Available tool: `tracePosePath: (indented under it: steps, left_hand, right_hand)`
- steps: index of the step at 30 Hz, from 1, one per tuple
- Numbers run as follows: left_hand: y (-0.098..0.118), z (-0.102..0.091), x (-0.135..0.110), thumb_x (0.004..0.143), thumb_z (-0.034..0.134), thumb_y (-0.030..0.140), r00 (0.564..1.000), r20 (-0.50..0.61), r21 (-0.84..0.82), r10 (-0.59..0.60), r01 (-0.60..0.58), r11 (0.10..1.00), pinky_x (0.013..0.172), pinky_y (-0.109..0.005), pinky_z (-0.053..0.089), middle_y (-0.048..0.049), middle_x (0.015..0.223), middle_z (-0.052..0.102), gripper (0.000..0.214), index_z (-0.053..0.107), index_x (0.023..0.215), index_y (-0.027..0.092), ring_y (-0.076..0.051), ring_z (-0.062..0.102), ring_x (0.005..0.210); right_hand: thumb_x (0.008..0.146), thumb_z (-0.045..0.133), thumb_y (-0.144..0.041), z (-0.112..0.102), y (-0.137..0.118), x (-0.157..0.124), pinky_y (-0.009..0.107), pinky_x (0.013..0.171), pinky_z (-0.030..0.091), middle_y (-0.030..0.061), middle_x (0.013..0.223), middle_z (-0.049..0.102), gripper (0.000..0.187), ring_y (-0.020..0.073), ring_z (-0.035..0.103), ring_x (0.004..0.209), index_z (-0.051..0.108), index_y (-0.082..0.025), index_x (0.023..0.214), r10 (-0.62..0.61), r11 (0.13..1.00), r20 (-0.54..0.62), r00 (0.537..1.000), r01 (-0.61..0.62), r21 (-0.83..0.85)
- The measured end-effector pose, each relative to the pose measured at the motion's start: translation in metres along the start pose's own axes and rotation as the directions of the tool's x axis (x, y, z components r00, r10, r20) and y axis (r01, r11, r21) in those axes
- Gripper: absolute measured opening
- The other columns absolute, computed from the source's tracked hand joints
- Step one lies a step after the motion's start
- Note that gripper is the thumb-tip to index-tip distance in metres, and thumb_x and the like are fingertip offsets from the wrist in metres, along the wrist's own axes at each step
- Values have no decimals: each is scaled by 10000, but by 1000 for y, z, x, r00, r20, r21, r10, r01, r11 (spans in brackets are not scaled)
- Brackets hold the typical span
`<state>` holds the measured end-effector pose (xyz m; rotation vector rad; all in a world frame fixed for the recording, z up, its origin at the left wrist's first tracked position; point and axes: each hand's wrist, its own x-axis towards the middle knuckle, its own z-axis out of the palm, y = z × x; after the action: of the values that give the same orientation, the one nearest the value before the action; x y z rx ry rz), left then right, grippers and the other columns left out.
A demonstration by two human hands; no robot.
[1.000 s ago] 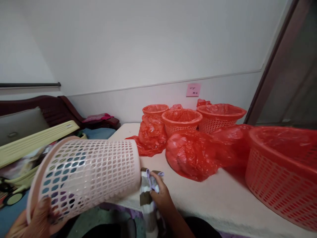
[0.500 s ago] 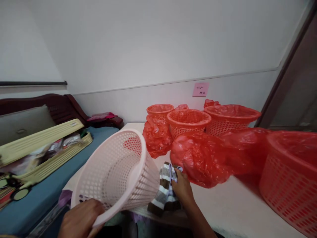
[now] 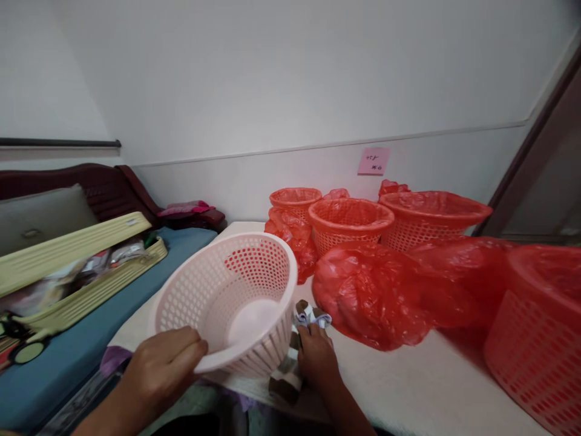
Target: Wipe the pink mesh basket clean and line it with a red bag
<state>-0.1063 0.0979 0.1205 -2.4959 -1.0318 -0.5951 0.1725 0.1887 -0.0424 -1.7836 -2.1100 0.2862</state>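
A pale pink plastic basket with holes in its wall leans towards me, and nothing lies on the part of its floor that shows. My left hand is closed round the near left part of its rim. Just right of the basket, my right hand is closed on striped socks in brown, white and grey, with a lilac edge at the top. The socks rest against the basket's outer side, low over the white table cover. My right fingertips are partly hidden in the fabric.
Several red baskets lined with red bags stand along the wall, and one more red basket is close on the right. A filled red plastic bag lies between. To the left, an open cream case sits on a blue seat.
The pink basket has tipped back more upright and shifted right, its opening turned upward, with my left hand on its rim. My right hand has moved slightly left and down with the socks.
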Motion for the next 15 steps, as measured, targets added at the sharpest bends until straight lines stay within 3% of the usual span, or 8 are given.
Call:
tracePosePath:
  steps: [6,11,15]
  left_hand:
    - [-22,3,-14,883,523,127,1000,5,71,5,-5,997,577,-283,303,-2,690,521,70,549,868,189,-135,470,609]
    - [-29,3,-20,916,490,197,996,80,68,46,-52,996,572,-296,297,1,681,512,62,523,863,200,-145,469,598]
    - [-38,2,-17,922,499,263,993,114,70,17,-25,997,591,-292,327,-4,704,538,105,515,833,212,-153,491,626]
  right_hand:
    - [819,374,-45,-8,6,0,399,808,392,134,1040,639,412,299,575,1000,649,-197,1085,56,997,-7,998,-56,-54]
    - [806,403,-47,-22,12,0,407,788,393,140,1006,654,331,307,579,963,654,-163,990,104,993,-12,994,-105,-63]
    - [857,437,-123,-30,6,0,377,880,377,98,1010,631,238,258,539,983,625,-170,995,14,1000,-141,990,-10,27]
